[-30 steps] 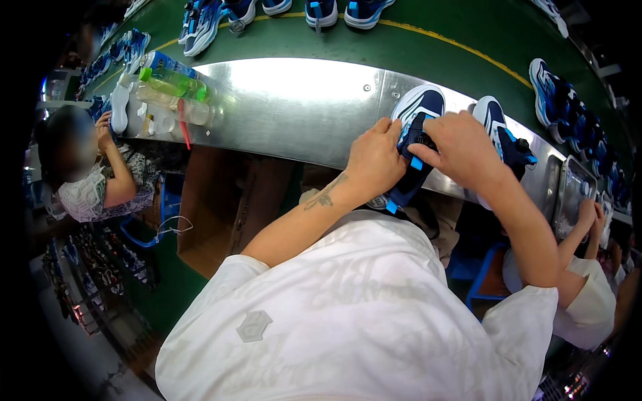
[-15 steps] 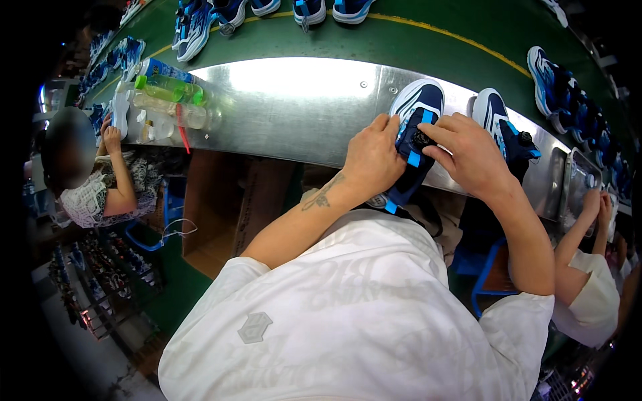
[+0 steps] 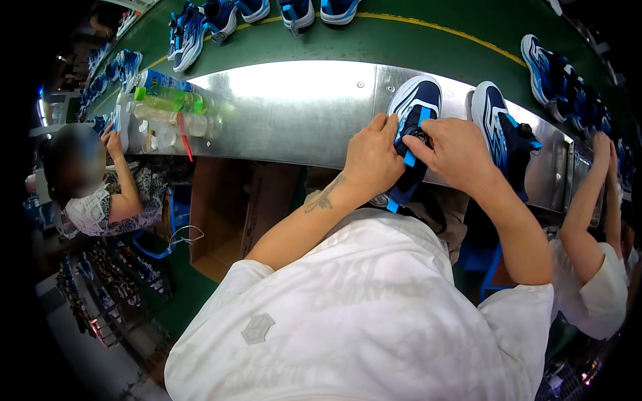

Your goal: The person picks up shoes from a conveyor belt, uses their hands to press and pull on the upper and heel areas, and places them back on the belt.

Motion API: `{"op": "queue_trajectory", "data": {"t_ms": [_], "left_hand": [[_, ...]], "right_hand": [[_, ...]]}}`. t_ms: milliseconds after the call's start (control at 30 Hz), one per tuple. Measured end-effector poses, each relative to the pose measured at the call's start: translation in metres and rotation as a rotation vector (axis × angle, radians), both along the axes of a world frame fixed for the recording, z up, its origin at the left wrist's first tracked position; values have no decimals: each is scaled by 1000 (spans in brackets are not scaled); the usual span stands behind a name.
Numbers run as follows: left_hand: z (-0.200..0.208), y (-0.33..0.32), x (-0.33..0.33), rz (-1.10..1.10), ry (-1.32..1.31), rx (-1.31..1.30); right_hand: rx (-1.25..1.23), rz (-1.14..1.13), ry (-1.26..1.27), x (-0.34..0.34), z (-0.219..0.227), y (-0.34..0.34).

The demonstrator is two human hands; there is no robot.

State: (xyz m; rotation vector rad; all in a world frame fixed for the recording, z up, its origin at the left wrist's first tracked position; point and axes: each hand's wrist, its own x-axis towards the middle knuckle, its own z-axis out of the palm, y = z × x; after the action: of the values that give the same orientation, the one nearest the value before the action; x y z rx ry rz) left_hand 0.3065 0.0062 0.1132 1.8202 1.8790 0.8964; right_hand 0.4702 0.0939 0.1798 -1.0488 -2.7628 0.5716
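A navy, white and light-blue sneaker (image 3: 421,91) rests on the metal table, its toe pointing away from me. My left hand (image 3: 372,156) is closed around the left side of this sneaker. On its tongue, between light-blue straps, sits a round black dial (image 3: 415,132). My right hand (image 3: 463,148) has its thumb and bent fingers closed on the dial, partly covering it. A matching sneaker (image 3: 493,115) stands just to the right, untouched, with its own black dial and a light-blue tab showing. The heel of the held sneaker is partly hidden by my hands.
Several bottles (image 3: 167,100) and a red strip (image 3: 183,137) lie at the left end of the metal table (image 3: 287,107). Beyond it, more sneakers (image 3: 189,40) stand on a green surface. Co-workers sit at left and right. An open cardboard box (image 3: 217,214) is below the table.
My right thumb and fingers have shifted slightly around the dial, while my left hand keeps its hold. At right, a co-worker's arms have reached up toward the row of sneakers.
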Motion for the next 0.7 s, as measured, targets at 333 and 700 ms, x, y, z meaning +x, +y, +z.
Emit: {"op": "queue_trajectory", "data": {"t_ms": [333,700], "left_hand": [[3,3,-1,7,-20,-15],[72,12,-122,228,77,-189]], "right_hand": [[-61,-134,-74,-2,9,-11],[68,58,-145,137,42,61]]}}
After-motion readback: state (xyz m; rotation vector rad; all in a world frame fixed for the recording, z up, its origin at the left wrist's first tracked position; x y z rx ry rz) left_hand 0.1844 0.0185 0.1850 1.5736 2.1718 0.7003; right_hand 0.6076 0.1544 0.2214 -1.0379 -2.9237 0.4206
